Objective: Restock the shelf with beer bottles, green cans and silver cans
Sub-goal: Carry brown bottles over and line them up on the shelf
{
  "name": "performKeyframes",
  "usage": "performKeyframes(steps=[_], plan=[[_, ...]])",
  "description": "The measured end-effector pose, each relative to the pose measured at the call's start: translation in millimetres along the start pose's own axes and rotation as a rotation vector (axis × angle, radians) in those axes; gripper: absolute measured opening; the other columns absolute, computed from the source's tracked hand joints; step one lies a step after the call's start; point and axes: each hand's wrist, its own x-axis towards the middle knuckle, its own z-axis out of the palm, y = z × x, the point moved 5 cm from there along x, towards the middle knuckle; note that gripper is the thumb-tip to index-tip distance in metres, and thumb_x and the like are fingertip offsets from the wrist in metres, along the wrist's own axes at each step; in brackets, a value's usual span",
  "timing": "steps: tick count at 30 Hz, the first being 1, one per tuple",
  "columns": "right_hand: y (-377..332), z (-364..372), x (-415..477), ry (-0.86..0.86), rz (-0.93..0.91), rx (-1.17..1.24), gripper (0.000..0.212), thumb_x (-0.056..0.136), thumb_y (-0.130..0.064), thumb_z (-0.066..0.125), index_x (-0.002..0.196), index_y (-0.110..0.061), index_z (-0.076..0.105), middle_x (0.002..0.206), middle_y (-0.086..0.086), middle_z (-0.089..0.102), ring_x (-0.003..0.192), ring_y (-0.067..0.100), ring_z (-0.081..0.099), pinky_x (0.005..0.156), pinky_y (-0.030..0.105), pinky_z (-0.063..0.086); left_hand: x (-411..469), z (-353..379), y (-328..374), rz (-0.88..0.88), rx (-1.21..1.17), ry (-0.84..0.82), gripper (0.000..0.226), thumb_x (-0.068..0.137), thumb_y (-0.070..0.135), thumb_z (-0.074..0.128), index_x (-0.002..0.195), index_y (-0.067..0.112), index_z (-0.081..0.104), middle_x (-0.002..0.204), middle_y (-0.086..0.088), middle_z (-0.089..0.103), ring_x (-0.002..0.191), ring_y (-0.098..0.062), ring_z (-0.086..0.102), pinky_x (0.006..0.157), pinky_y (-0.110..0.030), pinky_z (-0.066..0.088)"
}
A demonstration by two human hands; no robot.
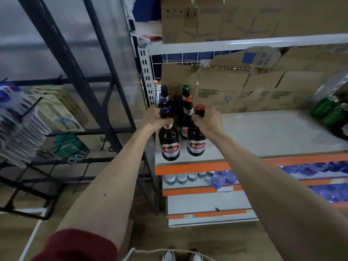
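Two brown beer bottles stand at the front left of the grey shelf board (263, 132). My left hand (155, 118) grips the neck of the blue-capped bottle (169, 142). The neck of the orange-capped bottle (195, 142) is held by my right hand (207, 121). Both bottles carry red labels and stand upright on the board. Behind them stand several more beer bottles (185, 113) with blue, green and orange caps. Green cans (331, 110) sit blurred at the shelf's far right edge.
Cardboard boxes (235, 91) line the back of the shelf and the level above. Lower shelves with orange edges (192, 167) hold water bottles (181, 178) and blue packs (320, 170). A dark metal rack (79, 76) stands to the left, with a wire display of packets (18, 125).
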Motion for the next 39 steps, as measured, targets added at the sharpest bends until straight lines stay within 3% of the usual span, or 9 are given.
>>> performKeyframes(steps=[6,15,17,20,24,29,33,36,39], plan=[[-0.4,6.1,-5.7,0.011,-0.036,0.012,0.033,0.084,-0.021,0.067,0.113,-0.007,0.059,0.100,0.012,0.065,0.091,0.032,0.061,0.072,0.033,0.045,-3.4,-2.0,-6.7,-0.002,-0.028,-0.017,0.022,0.081,0.017,0.079,0.099,0.006,0.072,0.099,-0.008,0.075,0.095,-0.021,0.070,0.094,-0.038,0.052],[5.7,21.2,-13.9,-0.010,-0.051,0.008,0.030,0.088,-0.024,0.067,0.112,-0.008,0.057,0.098,0.013,0.066,0.092,0.033,0.061,0.078,0.038,0.049,-0.8,3.2,-25.4,-0.003,-0.091,0.019,0.032,0.077,0.016,0.081,0.105,0.004,0.071,0.103,-0.009,0.074,0.099,-0.022,0.069,0.097,-0.045,0.052],[12.7,26.3,-14.8,-0.021,-0.028,0.001,0.026,0.089,-0.025,0.066,0.106,-0.006,0.061,0.096,0.013,0.067,0.091,0.034,0.062,0.074,0.037,0.047,-1.1,7.4,-29.5,-0.010,-0.095,0.022,0.035,0.077,0.015,0.081,0.107,0.002,0.070,0.104,-0.010,0.074,0.100,-0.023,0.069,0.092,-0.037,0.054],[18.2,32.4,-18.0,-0.043,-0.022,-0.001,0.027,0.089,-0.027,0.065,0.105,-0.006,0.062,0.094,0.012,0.067,0.089,0.033,0.061,0.069,0.033,0.041,-2.3,13.9,-31.2,0.017,-0.116,0.010,0.033,0.079,0.009,0.079,0.110,0.003,0.067,0.109,-0.011,0.072,0.098,-0.019,0.068,0.070,-0.012,0.047],[16.0,34.8,-16.7,-0.056,-0.042,-0.009,0.026,0.088,-0.028,0.065,0.103,-0.007,0.061,0.090,0.010,0.067,0.086,0.033,0.061,0.068,0.031,0.039,-1.3,12.6,-31.3,0.044,-0.149,0.032,0.031,0.078,0.007,0.080,0.106,0.008,0.067,0.106,-0.009,0.073,0.093,-0.016,0.069,0.081,-0.019,0.052],[14.0,40.0,-15.9,-0.055,-0.020,0.008,0.028,0.089,-0.027,0.065,0.109,-0.007,0.061,0.097,0.012,0.069,0.091,0.033,0.062,0.075,0.038,0.048,0.8,13.7,-31.3,0.082,-0.115,0.023,0.032,0.079,0.008,0.079,0.110,0.003,0.068,0.100,-0.005,0.072,0.079,0.000,0.064,0.062,-0.001,0.043],[14.5,38.3,-9.8,-0.098,-0.037,-0.001,0.029,0.088,-0.025,0.065,0.111,-0.008,0.059,0.097,0.010,0.066,0.094,0.033,0.060,0.070,0.030,0.037,3.0,13.5,-29.3,0.099,-0.075,-0.017,0.028,0.080,0.010,0.079,0.106,0.008,0.069,0.100,-0.002,0.073,0.084,-0.001,0.065,0.069,-0.009,0.043],[17.3,37.5,-12.1,-0.119,-0.030,-0.006,0.036,0.089,-0.027,0.066,0.116,-0.007,0.055,0.103,0.012,0.066,0.095,0.033,0.060,0.073,0.033,0.042,3.3,10.6,-33.7,0.118,-0.054,-0.066,0.027,0.079,0.012,0.080,0.104,0.007,0.070,0.101,-0.005,0.074,0.094,-0.015,0.068,0.085,-0.026,0.051],[17.1,36.6,-14.0,-0.134,-0.031,-0.021,0.039,0.089,-0.028,0.066,0.117,-0.005,0.053,0.104,0.014,0.065,0.097,0.034,0.060,0.078,0.038,0.046,1.8,6.0,-39.6,0.097,-0.063,-0.086,0.028,0.077,0.014,0.082,0.102,0.009,0.071,0.098,-0.003,0.075,0.097,-0.017,0.070,0.096,-0.040,0.052]])
